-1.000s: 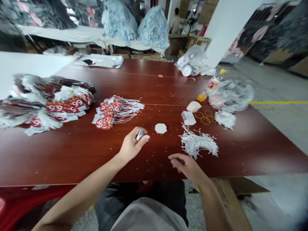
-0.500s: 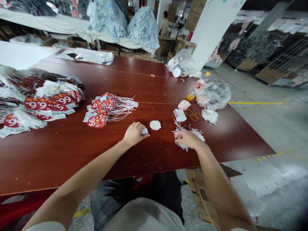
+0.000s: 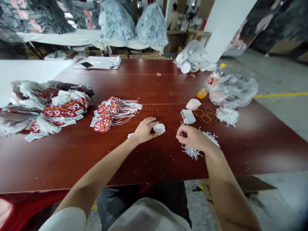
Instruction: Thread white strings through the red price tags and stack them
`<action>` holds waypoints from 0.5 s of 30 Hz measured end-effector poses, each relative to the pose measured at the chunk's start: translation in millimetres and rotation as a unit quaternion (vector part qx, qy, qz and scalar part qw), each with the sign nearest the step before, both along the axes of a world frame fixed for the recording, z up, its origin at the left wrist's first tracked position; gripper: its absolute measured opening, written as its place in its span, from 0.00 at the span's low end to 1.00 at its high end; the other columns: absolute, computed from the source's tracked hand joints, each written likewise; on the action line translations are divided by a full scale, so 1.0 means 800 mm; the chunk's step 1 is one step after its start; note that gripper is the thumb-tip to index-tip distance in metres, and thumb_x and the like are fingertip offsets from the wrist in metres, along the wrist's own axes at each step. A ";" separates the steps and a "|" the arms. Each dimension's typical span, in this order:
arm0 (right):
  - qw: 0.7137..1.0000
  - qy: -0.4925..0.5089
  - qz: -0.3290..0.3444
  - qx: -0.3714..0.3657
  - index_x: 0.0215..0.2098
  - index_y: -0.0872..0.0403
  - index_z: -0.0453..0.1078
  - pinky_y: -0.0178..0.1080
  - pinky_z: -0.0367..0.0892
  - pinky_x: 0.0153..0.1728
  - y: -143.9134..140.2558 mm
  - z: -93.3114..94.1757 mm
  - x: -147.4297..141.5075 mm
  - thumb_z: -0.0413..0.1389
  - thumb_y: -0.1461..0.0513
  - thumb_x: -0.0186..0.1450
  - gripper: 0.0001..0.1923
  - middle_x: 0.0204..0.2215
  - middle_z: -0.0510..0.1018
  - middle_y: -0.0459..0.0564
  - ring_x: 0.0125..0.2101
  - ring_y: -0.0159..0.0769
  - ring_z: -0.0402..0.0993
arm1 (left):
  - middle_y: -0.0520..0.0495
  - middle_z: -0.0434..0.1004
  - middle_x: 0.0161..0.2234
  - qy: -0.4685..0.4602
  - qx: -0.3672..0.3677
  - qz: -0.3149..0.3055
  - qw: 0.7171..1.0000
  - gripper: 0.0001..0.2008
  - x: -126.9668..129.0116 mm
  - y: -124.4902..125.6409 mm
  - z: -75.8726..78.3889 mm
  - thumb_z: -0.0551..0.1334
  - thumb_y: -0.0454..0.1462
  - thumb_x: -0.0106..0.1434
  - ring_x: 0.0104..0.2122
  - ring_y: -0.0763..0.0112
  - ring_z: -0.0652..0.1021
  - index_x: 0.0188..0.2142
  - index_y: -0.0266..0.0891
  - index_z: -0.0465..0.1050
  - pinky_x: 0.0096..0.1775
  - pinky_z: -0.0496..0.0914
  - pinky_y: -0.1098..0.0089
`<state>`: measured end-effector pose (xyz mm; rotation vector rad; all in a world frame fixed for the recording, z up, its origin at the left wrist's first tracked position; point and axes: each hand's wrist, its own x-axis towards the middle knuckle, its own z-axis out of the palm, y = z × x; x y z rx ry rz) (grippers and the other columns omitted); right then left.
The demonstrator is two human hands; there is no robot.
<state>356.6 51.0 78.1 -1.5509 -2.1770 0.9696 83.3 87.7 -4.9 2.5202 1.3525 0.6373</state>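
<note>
My left hand [image 3: 146, 130] curls its thumb and fingers round the left edge of a white scalloped paper tag [image 3: 159, 128] at the middle of the table. Just behind that hand, a small white card [image 3: 130, 135] shows in part on the tabletop. My right hand [image 3: 191, 137] is held with thumb and fingertips pinched together, over the left side of a pile of white strings [image 3: 192, 152]. Whether a string is between those fingertips is too small to tell. To the left lies a fanned bunch of red printed tags [image 3: 103, 117] with white strings.
Bagged red tags [image 3: 62, 109] lie at the left. Beyond my right hand are a small stack of white cards [image 3: 188, 116], a pale pink piece [image 3: 193, 104], rubber bands [image 3: 204, 115], another string pile [image 3: 227, 116], an orange drink bottle [image 3: 202, 93] and plastic bags [image 3: 233, 91].
My left hand has let go of the small white card and moved right onto the scalloped tag. My right hand has lifted slightly from the strings. The camera view has shifted.
</note>
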 end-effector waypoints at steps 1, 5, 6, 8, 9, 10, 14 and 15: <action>0.999 0.040 0.015 -0.005 0.35 0.50 0.74 0.35 0.64 0.31 0.008 0.001 -0.010 0.58 0.59 0.63 0.05 0.33 0.79 0.47 0.30 0.34 0.72 | 0.44 0.63 0.64 0.010 -0.007 0.004 1.000 0.32 0.010 0.005 -0.001 0.67 0.51 0.62 0.64 0.57 0.61 0.62 0.44 0.65 0.64 0.59 0.56; 0.982 0.172 0.005 -0.074 0.45 0.51 0.77 0.33 0.64 0.26 0.048 -0.022 -0.026 0.60 0.60 0.62 0.13 0.31 0.79 0.46 0.25 0.30 0.71 | 0.44 0.65 0.62 0.049 -0.001 0.020 0.999 0.33 0.035 0.011 0.002 0.68 0.52 0.60 0.62 0.54 0.64 0.61 0.45 0.66 0.62 0.60 0.53; 0.977 0.191 -0.007 -0.092 0.46 0.53 0.77 0.32 0.63 0.24 0.055 -0.031 -0.022 0.60 0.60 0.62 0.14 0.27 0.78 0.45 0.22 0.28 0.69 | 0.44 0.68 0.59 0.053 0.002 0.016 0.998 0.30 0.038 0.012 0.004 0.69 0.51 0.60 0.60 0.54 0.66 0.59 0.46 0.69 0.60 0.63 0.54; 0.962 0.242 -0.026 -0.123 0.44 0.54 0.78 0.31 0.58 0.21 0.059 -0.045 -0.005 0.61 0.58 0.63 0.13 0.19 0.72 0.41 0.18 0.26 0.62 | 0.47 0.75 0.50 0.052 -0.009 0.000 0.999 0.17 0.044 0.016 0.008 0.69 0.47 0.61 0.51 0.57 0.72 0.49 0.47 0.76 0.53 0.68 0.58; 0.948 0.286 -0.026 -0.137 0.42 0.54 0.78 0.31 0.56 0.20 0.058 -0.049 0.005 0.61 0.57 0.63 0.12 0.16 0.69 0.39 0.17 0.24 0.59 | 0.48 0.77 0.44 0.044 -0.022 -0.006 0.999 0.10 0.046 0.020 0.009 0.68 0.44 0.63 0.46 0.60 0.74 0.43 0.47 0.78 0.49 0.70 0.61; 0.927 0.343 -0.019 -0.149 0.39 0.54 0.77 0.30 0.54 0.20 0.056 -0.050 0.013 0.62 0.56 0.62 0.11 0.16 0.67 0.38 0.16 0.23 0.57 | 0.49 0.77 0.40 0.033 -0.037 -0.010 0.999 0.06 0.048 0.025 0.010 0.66 0.42 0.64 0.42 0.63 0.75 0.39 0.46 0.79 0.46 0.70 0.63; 0.832 0.487 0.118 -0.238 0.27 0.54 0.71 0.29 0.52 0.18 0.040 -0.040 0.010 0.62 0.55 0.62 0.12 0.19 0.70 0.39 0.14 0.20 0.55 | 0.50 0.76 0.36 0.014 -0.087 -0.023 0.996 0.09 0.049 0.041 0.009 0.69 0.42 0.61 0.37 0.66 0.75 0.40 0.44 0.76 0.42 0.71 0.66; 0.820 0.475 0.167 -0.274 0.27 0.54 0.70 0.29 0.52 0.17 0.036 -0.039 -0.001 0.62 0.55 0.62 0.12 0.19 0.71 0.39 0.14 0.21 0.55 | 0.50 0.76 0.37 0.020 -0.091 -0.024 0.995 0.11 0.048 0.043 0.009 0.70 0.43 0.60 0.38 0.65 0.75 0.41 0.44 0.75 0.42 0.71 0.65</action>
